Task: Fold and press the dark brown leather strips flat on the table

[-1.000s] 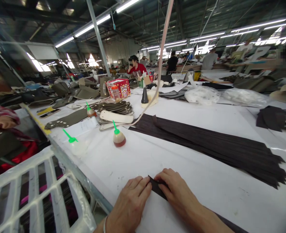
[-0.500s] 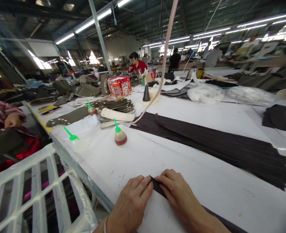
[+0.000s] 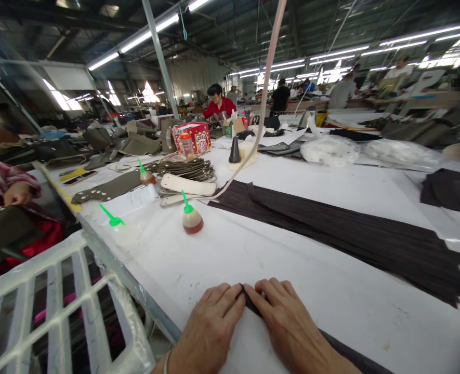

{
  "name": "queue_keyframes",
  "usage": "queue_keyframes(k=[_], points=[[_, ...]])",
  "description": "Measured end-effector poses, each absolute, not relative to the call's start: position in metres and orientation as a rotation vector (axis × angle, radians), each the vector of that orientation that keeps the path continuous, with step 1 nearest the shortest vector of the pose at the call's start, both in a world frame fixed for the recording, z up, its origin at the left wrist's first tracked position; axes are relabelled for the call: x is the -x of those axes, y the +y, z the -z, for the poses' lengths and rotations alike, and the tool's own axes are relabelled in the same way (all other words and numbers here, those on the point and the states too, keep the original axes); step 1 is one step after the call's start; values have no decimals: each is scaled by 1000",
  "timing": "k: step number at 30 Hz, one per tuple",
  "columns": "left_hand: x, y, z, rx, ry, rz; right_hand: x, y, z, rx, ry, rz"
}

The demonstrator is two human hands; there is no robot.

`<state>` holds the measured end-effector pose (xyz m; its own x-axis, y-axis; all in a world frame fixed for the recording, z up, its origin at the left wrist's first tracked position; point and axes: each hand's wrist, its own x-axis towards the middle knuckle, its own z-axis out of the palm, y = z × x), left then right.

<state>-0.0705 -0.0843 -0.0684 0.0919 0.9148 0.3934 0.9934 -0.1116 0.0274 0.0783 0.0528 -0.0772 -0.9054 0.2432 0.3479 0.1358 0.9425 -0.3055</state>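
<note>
A dark strip [image 3: 252, 305] is pressed onto the white table [image 3: 331, 291], nearer the wearer than the green-spouted bottle [image 3: 192, 220] (reddish liquid fills its lower part). The left hand [image 3: 210, 324] and right hand [image 3: 288, 322] are laid flat on it, fingers outstretched, nothing clasped. A pile of dark strips [image 3: 350, 234] is spread right of the bottle.

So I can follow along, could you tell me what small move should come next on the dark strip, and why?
Probably slide the right hand along the dark strip while the left hand pins its tip: both hands press only that end.
</note>
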Motion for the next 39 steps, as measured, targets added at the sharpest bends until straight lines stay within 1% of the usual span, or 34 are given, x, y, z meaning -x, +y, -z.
queue_keyframes(k=[7, 21, 28, 32, 35, 39], points=[[72, -86, 70, 2086, -1974, 401, -77, 51, 75, 267, -2757, -321], [74, -88, 64, 2140, -2069, 390, -76, 48, 78, 270, -2843, -189], [81, -83, 60, 2258, -2085, 347, -77, 54, 68, 320, -2855, -294], [84, -80, 54, 2295, -2078, 393, -83, 64, 65, 330, -2852, -348], [85, -79, 52, 2302, -2092, 439, -91, 68, 65, 259, -2856, -386], [86, -75, 54, 2282, -2107, 471, -100, 70, 65, 162, -2867, -339]])
